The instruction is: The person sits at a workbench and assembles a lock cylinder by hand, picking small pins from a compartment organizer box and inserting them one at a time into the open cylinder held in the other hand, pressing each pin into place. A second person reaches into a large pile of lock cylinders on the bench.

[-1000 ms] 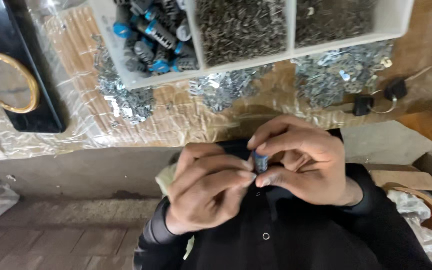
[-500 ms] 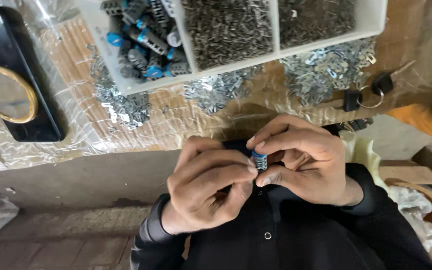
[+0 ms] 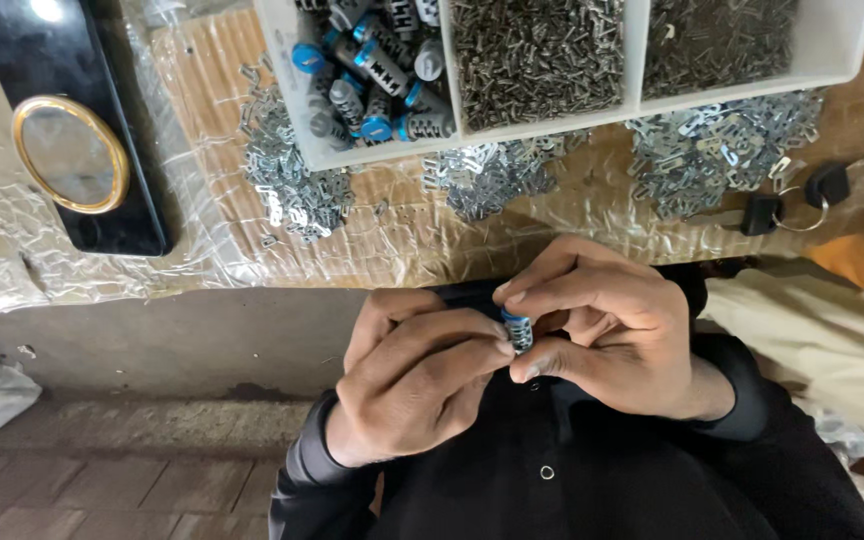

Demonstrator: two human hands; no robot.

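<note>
Centrally, a small grey metal cylinder with a blue end cap (image 3: 518, 331) is pinched between the fingertips of the left hand (image 3: 422, 385) and the right hand (image 3: 607, 340), both clenched on it close to the chest, above a black buttoned garment (image 3: 592, 480). Judged light, rigid and somewhat slippery, it is best taken by its ribbed sides. Further out, on the plastic-wrapped worktop (image 3: 392, 250): a white divided tray (image 3: 452, 120) of similar cylinders (image 3: 377, 75) and tiny metal pins (image 3: 537, 55), loose heaps of flat metal plates (image 3: 722, 150), black-headed keys on a ring (image 3: 792, 205), and a gold-rimmed oval mirror (image 3: 70, 155); nothing obstructs the hands.
</note>
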